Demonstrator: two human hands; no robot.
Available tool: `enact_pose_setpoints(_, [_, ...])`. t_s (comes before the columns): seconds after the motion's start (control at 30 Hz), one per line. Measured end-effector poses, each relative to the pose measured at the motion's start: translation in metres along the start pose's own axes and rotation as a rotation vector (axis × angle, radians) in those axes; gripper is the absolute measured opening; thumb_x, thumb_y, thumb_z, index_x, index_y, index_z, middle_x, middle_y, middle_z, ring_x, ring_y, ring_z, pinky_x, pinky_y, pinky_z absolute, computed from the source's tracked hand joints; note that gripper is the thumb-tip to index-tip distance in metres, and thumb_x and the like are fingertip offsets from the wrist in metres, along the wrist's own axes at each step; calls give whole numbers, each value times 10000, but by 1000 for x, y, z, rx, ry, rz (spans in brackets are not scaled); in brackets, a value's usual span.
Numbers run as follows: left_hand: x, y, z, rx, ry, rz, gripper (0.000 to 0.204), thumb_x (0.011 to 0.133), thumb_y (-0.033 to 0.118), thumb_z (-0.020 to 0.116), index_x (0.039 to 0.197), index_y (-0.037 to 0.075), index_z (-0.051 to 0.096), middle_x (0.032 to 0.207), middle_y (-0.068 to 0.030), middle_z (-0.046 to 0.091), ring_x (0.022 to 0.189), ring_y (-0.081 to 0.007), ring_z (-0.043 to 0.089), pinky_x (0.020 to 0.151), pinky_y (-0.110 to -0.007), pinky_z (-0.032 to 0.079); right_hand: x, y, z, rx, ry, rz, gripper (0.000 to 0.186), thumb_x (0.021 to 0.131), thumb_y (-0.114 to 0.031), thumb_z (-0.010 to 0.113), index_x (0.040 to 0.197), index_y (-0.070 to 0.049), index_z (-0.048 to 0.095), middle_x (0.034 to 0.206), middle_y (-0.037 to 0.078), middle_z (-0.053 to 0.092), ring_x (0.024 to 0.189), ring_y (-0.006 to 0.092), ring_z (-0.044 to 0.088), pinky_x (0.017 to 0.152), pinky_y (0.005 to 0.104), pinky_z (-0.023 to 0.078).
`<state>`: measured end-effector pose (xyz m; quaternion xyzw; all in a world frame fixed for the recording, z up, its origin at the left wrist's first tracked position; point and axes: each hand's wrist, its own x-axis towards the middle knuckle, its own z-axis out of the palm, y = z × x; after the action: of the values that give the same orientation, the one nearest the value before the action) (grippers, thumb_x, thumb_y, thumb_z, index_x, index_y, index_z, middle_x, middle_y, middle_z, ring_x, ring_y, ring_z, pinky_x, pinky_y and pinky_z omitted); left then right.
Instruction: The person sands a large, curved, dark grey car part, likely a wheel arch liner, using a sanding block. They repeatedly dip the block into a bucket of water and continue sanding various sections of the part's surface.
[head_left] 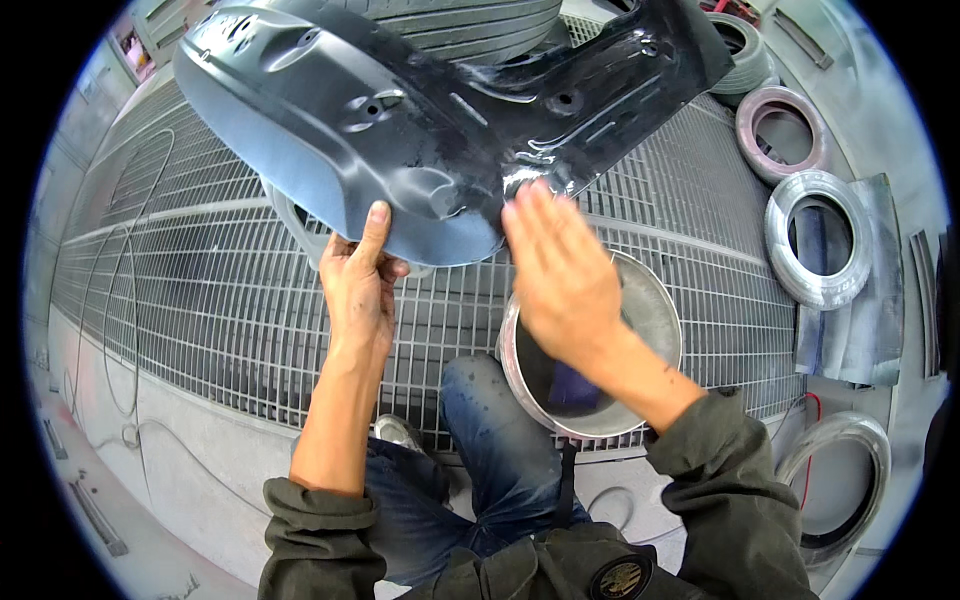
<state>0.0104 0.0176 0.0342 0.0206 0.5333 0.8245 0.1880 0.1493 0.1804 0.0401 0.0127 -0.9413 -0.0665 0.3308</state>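
A large black moulded panel (pixel 390 140), with a pale grey-blue edge band along its near side, fills the upper middle. My left hand (pixel 355 275) grips that near edge, thumb on the face. My right hand (pixel 560 270) lies on the panel's wet, shiny lower right part with fingers stretched out flat; anything under its fingertips is hidden, and it looks slightly blurred. Below my right hand is a round metal basin (pixel 660 360) with a dark purple item (pixel 575 390) inside, partly hidden by my forearm.
A large tyre (pixel 470 30) sits behind the panel, on the metal grating (pixel 220 300). Several grey and pinkish tyres (pixel 795 230) stand or lie along the right side beside flat sheets (pixel 860 340). Loose hoses (pixel 190 460) cross the floor at left. A red cable (pixel 815 410) lies at lower right.
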Motion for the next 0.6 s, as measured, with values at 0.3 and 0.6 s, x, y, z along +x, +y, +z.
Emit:
enact_pose_setpoints(0.3, [4, -2, -5, -14, -9, 14, 360, 936, 267, 784, 1128, 9, 624, 915, -35, 685, 638, -66, 589, 526, -189, 494, -4, -6, -5, -43, -32, 17, 478, 872, -120, 556, 1312, 58, 618, 1388, 202, 622, 1365, 330, 543, 1175, 502, 370])
enact_pose_setpoints(0.6, [3, 0, 4, -17, 23, 5, 352, 963, 259, 753, 1155, 12, 592, 855, 0, 650, 613, -53, 567, 499, -189, 463, 15, -16, 10, 260, 40, 71, 557, 889, -148, 662, 1376, 99, 553, 1453, 281, 538, 1402, 411, 482, 1190, 485, 357])
